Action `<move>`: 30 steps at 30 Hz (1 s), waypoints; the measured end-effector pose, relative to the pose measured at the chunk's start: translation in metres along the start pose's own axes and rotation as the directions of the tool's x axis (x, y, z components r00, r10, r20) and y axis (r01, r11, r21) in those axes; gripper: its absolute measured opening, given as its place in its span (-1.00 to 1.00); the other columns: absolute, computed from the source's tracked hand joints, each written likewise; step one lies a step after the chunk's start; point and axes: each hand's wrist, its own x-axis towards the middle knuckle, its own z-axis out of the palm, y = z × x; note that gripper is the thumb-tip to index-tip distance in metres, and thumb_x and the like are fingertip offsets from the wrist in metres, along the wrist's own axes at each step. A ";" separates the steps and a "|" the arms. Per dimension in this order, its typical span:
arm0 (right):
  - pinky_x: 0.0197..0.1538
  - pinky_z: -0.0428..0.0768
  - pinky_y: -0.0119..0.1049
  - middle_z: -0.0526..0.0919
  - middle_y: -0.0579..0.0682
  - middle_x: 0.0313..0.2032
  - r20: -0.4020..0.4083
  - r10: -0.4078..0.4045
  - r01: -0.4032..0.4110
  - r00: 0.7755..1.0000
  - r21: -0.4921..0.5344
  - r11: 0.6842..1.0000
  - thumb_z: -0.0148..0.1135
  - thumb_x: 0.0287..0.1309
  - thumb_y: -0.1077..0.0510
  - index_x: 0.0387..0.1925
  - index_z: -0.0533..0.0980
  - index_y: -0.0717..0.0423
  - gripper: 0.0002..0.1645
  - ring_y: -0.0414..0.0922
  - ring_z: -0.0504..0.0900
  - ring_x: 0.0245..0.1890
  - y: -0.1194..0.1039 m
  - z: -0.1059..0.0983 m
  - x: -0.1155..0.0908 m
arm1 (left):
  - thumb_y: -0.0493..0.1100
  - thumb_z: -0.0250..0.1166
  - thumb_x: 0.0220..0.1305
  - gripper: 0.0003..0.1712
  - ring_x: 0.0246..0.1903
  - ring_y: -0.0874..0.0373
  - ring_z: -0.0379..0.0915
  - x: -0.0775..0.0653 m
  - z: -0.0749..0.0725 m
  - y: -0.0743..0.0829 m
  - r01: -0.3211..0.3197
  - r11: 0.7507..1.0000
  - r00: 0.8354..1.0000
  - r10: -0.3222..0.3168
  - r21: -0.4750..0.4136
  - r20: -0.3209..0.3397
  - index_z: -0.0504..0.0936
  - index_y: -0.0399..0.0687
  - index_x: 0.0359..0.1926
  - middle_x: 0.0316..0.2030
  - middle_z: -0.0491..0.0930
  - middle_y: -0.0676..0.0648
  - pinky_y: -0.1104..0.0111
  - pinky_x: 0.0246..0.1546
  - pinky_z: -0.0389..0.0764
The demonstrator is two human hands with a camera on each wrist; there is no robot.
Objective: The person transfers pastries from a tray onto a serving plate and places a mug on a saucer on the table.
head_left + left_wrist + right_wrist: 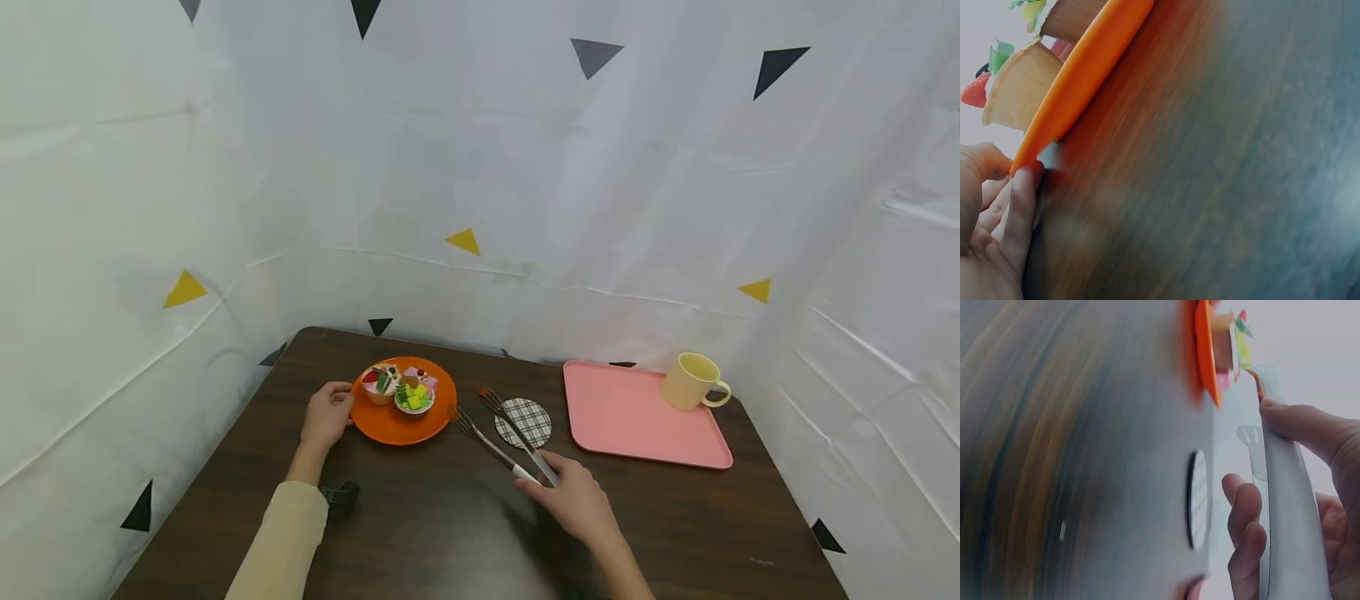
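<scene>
My left hand [327, 415] pinches the left rim of a round orange plate [397, 435], thumb [991, 159] on top and fingers beneath. Grouped on that plate are a cupcake with strawberry topping [381, 382], a tart with yellow cubes [413, 397] and a pink-topped piece [426, 380] partly hidden behind them. Metal serving tongs [1294, 519] are gripped in my right hand [573, 500], thumb on one arm and curled fingers round the other. The tongs' arms stand apart with nothing between their tips, which point toward the plate's right side.
A round checked coaster [534, 421] lies partly behind the tongs. To its right is a pink tray [630, 425], with a yellow mug [684, 383] at its back right corner. White sheeting [525, 167] surrounds the dark wooden table [435, 517].
</scene>
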 end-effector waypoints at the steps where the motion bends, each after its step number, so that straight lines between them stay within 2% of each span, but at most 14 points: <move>1: -0.27 0.50 -0.18 0.73 -0.16 -0.22 -0.008 0.007 -0.007 1.000 0.006 1.000 0.57 0.13 -0.35 0.33 0.65 -0.16 -0.21 -0.15 0.58 -0.28 0.004 -0.003 -0.001 | -0.08 0.10 0.65 -0.49 0.12 -0.14 0.64 0.001 -0.001 0.000 0.000 1.000 1.000 0.000 0.000 0.002 0.46 -0.21 0.45 0.29 0.58 -0.34 0.37 -0.14 0.78; 6: -0.30 0.46 -0.23 0.71 -0.12 -0.27 -0.036 0.065 -0.061 0.997 0.095 0.994 0.59 0.13 -0.31 0.26 0.69 -0.18 -0.29 -0.14 0.55 -0.33 0.025 -0.021 -0.007 | -0.05 0.09 0.67 -0.47 0.03 -0.05 0.66 0.005 -0.005 0.001 -0.002 1.000 1.000 0.002 0.000 0.023 0.45 -0.22 0.47 0.30 0.57 -0.34 0.40 -0.15 0.76; 10: -0.33 0.52 -0.26 0.69 -0.07 -0.34 -0.042 0.109 -0.100 0.993 0.181 0.978 0.58 0.18 -0.25 0.28 0.67 -0.03 -0.28 -0.15 0.59 -0.40 0.041 -0.032 -0.012 | -0.05 0.09 0.68 -0.48 0.02 -0.04 0.66 0.004 -0.004 0.000 -0.006 1.000 1.000 0.006 -0.009 0.028 0.45 -0.23 0.47 0.31 0.57 -0.36 0.41 -0.16 0.75; 13: -0.33 0.62 -0.26 0.74 0.03 -0.23 -0.036 0.153 -0.141 0.988 0.232 0.962 0.56 0.21 -0.24 0.37 0.60 0.11 -0.17 -0.12 0.66 -0.39 0.054 -0.040 -0.016 | -0.05 0.10 0.68 -0.48 0.04 -0.07 0.65 0.003 -0.004 0.000 -0.009 1.000 1.000 0.009 -0.010 0.027 0.45 -0.24 0.46 0.31 0.56 -0.37 0.42 -0.17 0.75; 18: -0.20 0.65 -0.17 0.78 0.15 0.01 -0.036 0.223 -0.213 0.974 0.187 0.959 0.51 0.25 -0.31 0.39 0.56 0.22 -0.08 -0.07 0.68 -0.21 0.081 -0.051 -0.024 | -0.06 0.10 0.68 -0.48 0.07 -0.10 0.65 -0.001 -0.004 -0.003 -0.006 1.000 1.000 0.006 0.002 0.021 0.45 -0.26 0.45 0.30 0.56 -0.40 0.41 -0.17 0.75; 23: -0.04 0.69 0.03 0.77 0.24 0.10 -0.033 0.255 -0.248 0.966 0.148 0.957 0.39 0.33 -0.39 0.40 0.53 0.28 -0.04 0.02 0.71 -0.04 0.105 -0.066 -0.029 | -0.09 0.09 0.67 -0.49 0.07 -0.10 0.65 -0.006 -0.004 -0.005 -0.007 1.000 1.000 0.007 0.000 0.015 0.45 -0.27 0.45 0.29 0.57 -0.40 0.41 -0.16 0.76; 30: -0.12 0.67 0.04 0.72 0.39 0.09 -0.046 0.302 -0.296 0.952 0.105 0.949 0.32 0.38 -0.39 0.42 0.42 0.44 0.05 0.09 0.69 -0.09 0.129 -0.091 -0.033 | -0.08 0.09 0.66 -0.50 0.11 -0.14 0.63 -0.003 -0.002 0.000 0.003 1.000 1.000 -0.003 -0.006 0.008 0.46 -0.25 0.44 0.27 0.58 -0.37 0.36 -0.13 0.78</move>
